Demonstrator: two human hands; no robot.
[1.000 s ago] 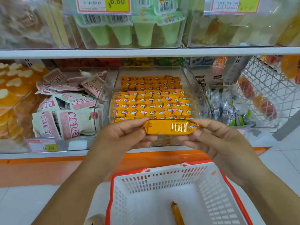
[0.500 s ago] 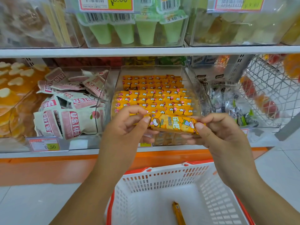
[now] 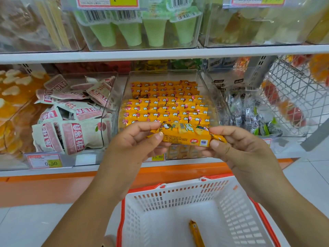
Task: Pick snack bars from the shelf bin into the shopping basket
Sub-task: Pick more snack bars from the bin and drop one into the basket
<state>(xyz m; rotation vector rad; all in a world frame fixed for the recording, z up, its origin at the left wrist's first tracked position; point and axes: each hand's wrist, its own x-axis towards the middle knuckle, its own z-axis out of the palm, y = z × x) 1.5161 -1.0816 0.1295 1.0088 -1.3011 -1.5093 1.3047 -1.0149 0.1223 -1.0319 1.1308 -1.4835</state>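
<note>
Our fingertips (image 3: 158, 137) pinch a bar (image 3: 187, 134) by its crimped ends, the left hand (image 3: 135, 145) on one end and the right hand (image 3: 238, 148) on the other (printed face toward us). The bar hangs level before the bin (image 3: 165, 73), hiding part of its front wall and half a price tag (image 3: 157, 156). Below sits the basket (image 3: 178, 193), where a second bar (image 3: 195, 232) lies. Pink packets (image 3: 71, 122) sit left of the bin.
</note>
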